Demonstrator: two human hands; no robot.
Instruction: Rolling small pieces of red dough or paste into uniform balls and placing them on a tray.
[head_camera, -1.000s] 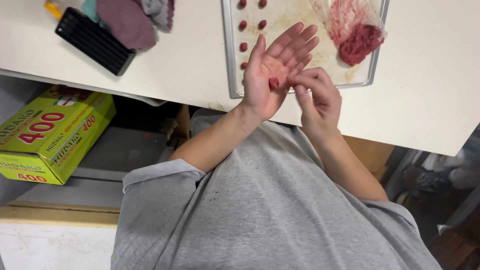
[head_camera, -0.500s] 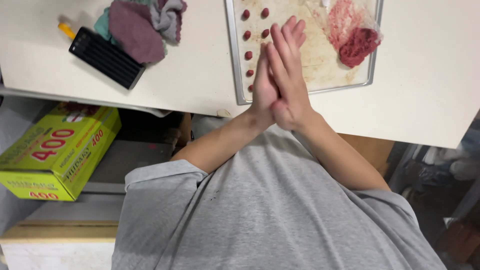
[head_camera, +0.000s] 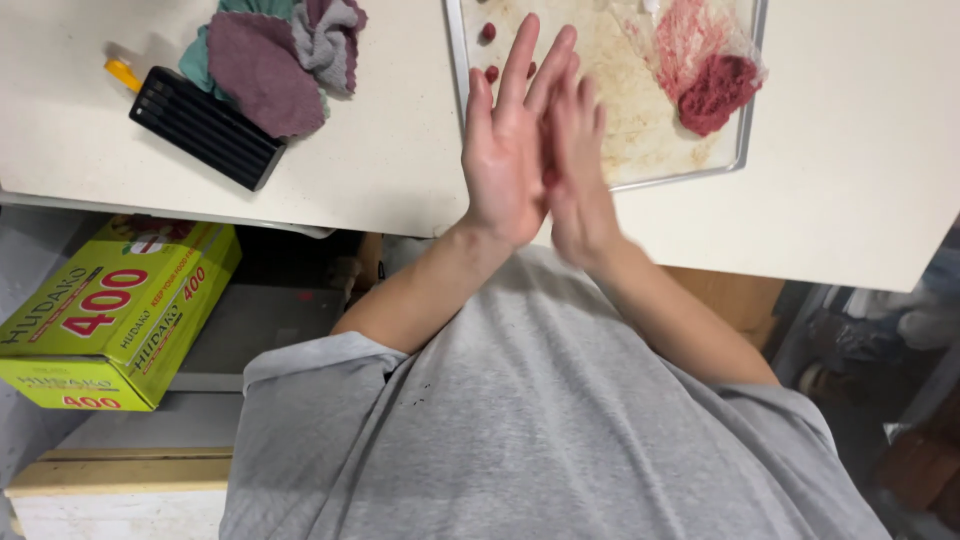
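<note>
My left hand (head_camera: 503, 150) and my right hand (head_camera: 578, 165) are pressed palm to palm, fingers straight, over the near edge of a metal tray (head_camera: 744, 140). A small bit of red minced meat is squeezed between the palms and almost hidden. On the tray's left side lie small red meat balls (head_camera: 488, 32), partly covered by my fingers. A lump of red minced meat (head_camera: 715, 92) sits on thin plastic at the tray's right. The tray's bare paper lining is smeared brown.
The tray stands on a white table (head_camera: 860, 150). At the left lie a pile of mauve, grey and teal cloths (head_camera: 270, 60) and a black ribbed block (head_camera: 205, 127) with a yellow handle. A yellow-green carton (head_camera: 120, 310) sits on a lower shelf under the table edge.
One second ago my left palm lay open with a meat bit while my right fingers touched it. Then the palms closed together; now the right hand has slid against the left.
</note>
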